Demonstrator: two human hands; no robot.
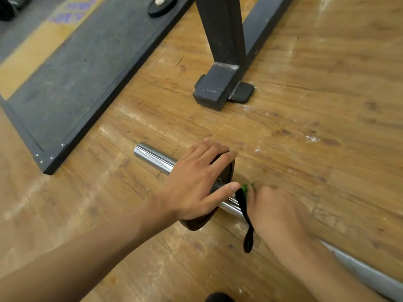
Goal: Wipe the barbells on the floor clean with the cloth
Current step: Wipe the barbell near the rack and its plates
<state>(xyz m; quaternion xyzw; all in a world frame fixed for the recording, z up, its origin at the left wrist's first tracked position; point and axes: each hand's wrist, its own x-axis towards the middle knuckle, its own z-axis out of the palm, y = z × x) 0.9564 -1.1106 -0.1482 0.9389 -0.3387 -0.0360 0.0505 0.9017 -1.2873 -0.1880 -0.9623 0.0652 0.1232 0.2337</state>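
On wood floor (305, 88), chrome barbell (152, 156), left hand (196, 182) flat on black plate (201, 223), right hand (277, 210) pinching green cloth (245, 188)

Wide open wood floor (316, 110) on your right of the barbell (152, 158), so there's plenty of room to come in from that side. Straight ahead the black rack foot (216, 90) stands on the boards, well apart from the bar, with bare floor between them. On your left the dark platform (76, 83) runs diagonally, and its corner sits near the chrome sleeve end, leaving only a narrow strip of floor. On the bar it's crowded: your left hand (196, 184) lies spread over the black plate (201, 223), and your right hand (274, 212) grips the cloth (245, 188) just beside it. Toward the lower right the shaft is uncovered.
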